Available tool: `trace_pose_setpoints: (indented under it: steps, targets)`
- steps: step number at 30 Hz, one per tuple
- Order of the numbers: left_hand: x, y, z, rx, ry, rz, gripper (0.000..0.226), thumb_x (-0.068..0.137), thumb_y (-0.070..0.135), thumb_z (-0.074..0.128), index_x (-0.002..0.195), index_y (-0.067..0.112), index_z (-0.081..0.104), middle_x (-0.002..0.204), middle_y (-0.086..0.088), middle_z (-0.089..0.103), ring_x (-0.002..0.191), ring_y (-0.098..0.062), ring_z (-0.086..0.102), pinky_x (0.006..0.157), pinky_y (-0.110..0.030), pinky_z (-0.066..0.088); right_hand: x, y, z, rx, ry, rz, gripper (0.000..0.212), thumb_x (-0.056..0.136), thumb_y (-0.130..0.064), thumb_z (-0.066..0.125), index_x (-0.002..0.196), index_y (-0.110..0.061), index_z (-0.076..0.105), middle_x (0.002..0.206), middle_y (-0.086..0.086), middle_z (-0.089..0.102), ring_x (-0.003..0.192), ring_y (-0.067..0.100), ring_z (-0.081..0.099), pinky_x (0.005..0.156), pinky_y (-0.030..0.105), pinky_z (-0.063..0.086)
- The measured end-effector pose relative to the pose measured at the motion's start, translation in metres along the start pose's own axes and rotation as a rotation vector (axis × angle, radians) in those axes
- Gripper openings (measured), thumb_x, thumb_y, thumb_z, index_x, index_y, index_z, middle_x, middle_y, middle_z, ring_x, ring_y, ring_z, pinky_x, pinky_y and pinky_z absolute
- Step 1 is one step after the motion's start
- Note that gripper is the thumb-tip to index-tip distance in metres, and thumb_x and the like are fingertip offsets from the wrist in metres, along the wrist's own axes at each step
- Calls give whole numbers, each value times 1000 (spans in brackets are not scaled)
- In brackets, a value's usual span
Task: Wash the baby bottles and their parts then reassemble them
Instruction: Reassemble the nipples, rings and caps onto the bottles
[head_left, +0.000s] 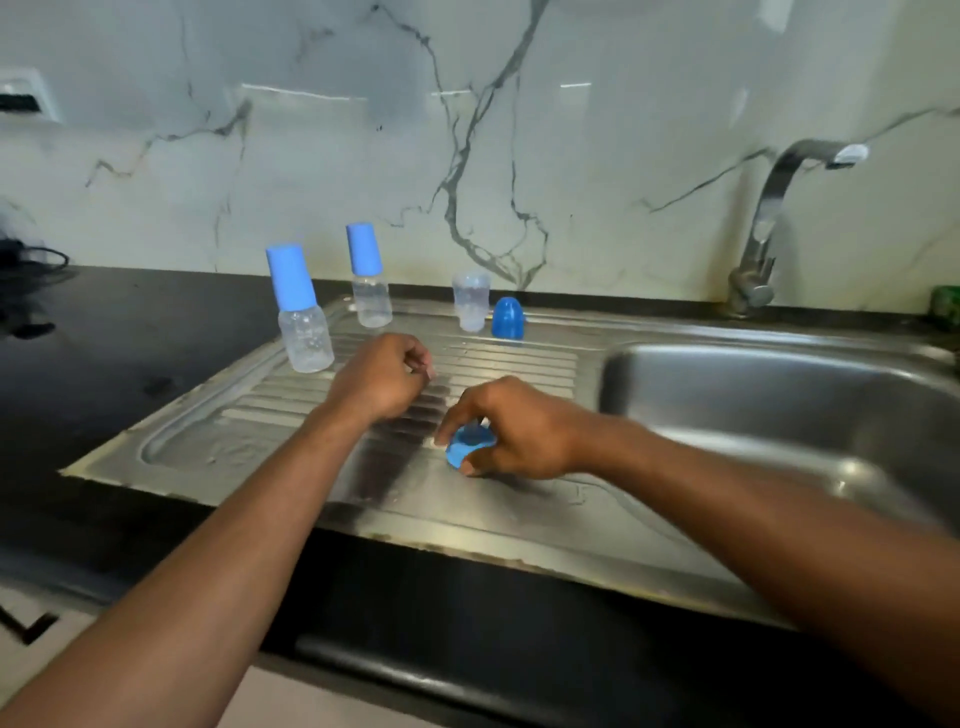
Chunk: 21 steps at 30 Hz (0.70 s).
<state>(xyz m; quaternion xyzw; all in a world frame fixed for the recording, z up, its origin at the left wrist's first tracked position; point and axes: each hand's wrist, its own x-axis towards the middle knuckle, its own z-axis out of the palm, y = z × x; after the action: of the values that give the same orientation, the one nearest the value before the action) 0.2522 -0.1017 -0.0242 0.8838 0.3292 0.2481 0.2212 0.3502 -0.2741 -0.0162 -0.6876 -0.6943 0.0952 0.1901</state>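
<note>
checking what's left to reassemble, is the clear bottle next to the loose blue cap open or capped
Open. The clear bottle stands upright on the drainboard with nothing on its top; the loose blue cap stands beside it, to its right.

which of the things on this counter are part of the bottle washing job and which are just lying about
Part of the job:
two capped bottles
open bottle
loose blue cap
blue ring gripped by the right hand
drainboard
sink
tap

Just lying about:
black cable
wall socket
green thing, cut off by the frame

Two capped bottles stand on the drainboard, left of an open bottle and cap.
</note>
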Motion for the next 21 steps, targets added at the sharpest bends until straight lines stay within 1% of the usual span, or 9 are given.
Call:
trace_pose_setpoints:
  steps: [2, 4, 5, 7, 11, 13, 16, 18, 21]
  targets:
    - [2, 10, 4, -40, 20, 10, 11, 86, 19, 71, 84, 28, 64, 82, 14, 64, 85, -13, 64, 81, -27, 49, -9, 8, 3, 61, 133, 8, 33, 81, -14, 76, 113, -18, 72, 110, 0, 69, 98, 11, 61, 83, 22, 49]
    - [8, 21, 14, -81, 15, 24, 10, 86, 23, 72, 87, 29, 65, 84, 16, 64, 85, -11, 63, 82, -28, 49, -20, 19, -3, 130, 329, 34, 30, 83, -13, 75, 112, -20, 71, 111, 1, 66, 101, 14, 61, 89, 33, 51]
    - [14, 27, 22, -76, 6, 29, 11, 85, 25, 73, 93, 27, 66, 90, 13, 64, 90, -12, 63, 85, -30, 50, -28, 25, -5, 180, 422, 67, 29, 85, -14, 74, 112, -20, 70, 113, -1, 65, 102, 14, 61, 91, 35, 51]
    - [34, 41, 37, -68, 40, 8, 31, 84, 29, 75, 112, 19, 65, 109, 4, 62, 103, -17, 61, 92, -35, 50, -41, 40, -9, 193, 545, 125, 28, 87, -15, 73, 114, -21, 70, 115, -3, 62, 103, 14, 59, 94, 38, 51]
    - [89, 54, 57, -210, 161, -178, 65, 82, 35, 77, 134, 8, 49, 137, -13, 51, 121, -30, 54, 92, -35, 45, -49, 58, -14, 97, 617, 173, 29, 91, -14, 68, 120, -20, 66, 122, -4, 58, 110, 12, 54, 96, 36, 48]
    - [117, 53, 65, -322, 188, -271, 85, 80, 39, 78, 148, 14, 34, 148, -16, 40, 130, -31, 47, 99, -37, 43, -43, 65, -17, 62, 655, 183, 35, 94, -15, 65, 128, -21, 62, 127, -4, 56, 115, 13, 50, 98, 35, 47]
    - [150, 45, 79, -349, 197, -282, 103, 76, 48, 80, 156, 28, 19, 153, -15, 31, 137, -31, 40, 109, -42, 39, -30, 73, -16, 38, 664, 191, 44, 96, -15, 60, 139, -23, 53, 134, -4, 52, 121, 15, 46, 100, 35, 46]
    - [168, 41, 90, -355, 173, -251, 101, 75, 46, 82, 155, 27, 23, 153, -11, 35, 137, -29, 41, 108, -39, 39, -26, 80, -13, 26, 660, 194, 45, 97, -15, 60, 140, -25, 52, 133, -5, 50, 120, 14, 46, 97, 36, 47]
    - [177, 33, 92, -370, 231, -233, 78, 76, 34, 83, 142, 20, 42, 137, -6, 54, 122, -27, 54, 98, -33, 45, -26, 83, -13, 23, 687, 220, 47, 97, -15, 59, 141, -28, 50, 134, -7, 45, 116, 10, 44, 95, 31, 47]
